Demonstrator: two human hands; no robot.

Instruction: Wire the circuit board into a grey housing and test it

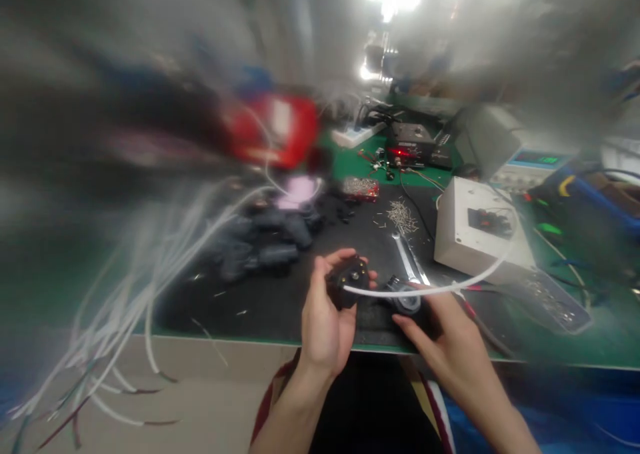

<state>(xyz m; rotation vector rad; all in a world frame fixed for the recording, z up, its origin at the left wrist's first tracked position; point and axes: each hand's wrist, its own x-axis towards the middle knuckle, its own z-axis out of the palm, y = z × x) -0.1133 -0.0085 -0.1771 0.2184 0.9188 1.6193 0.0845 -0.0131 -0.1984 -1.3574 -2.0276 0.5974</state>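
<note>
My left hand is closed around a small round black plug body with brass-coloured spots on its face. A white cable runs from that piece, arcs over my right hand and rises toward the white box. In my right hand, between thumb and fingers, is a black plug housing with a pale, clear-looking ring. The two black pieces are close together but apart, just above the mat's front edge. Two metal wrenches lie behind them, and a pile of small screws lies further back.
Left lie black plug parts, blurred, and white cables hanging over the edge. A white box and clear tray of small metal parts stand right. A red bin, screw box and bench instrument are behind.
</note>
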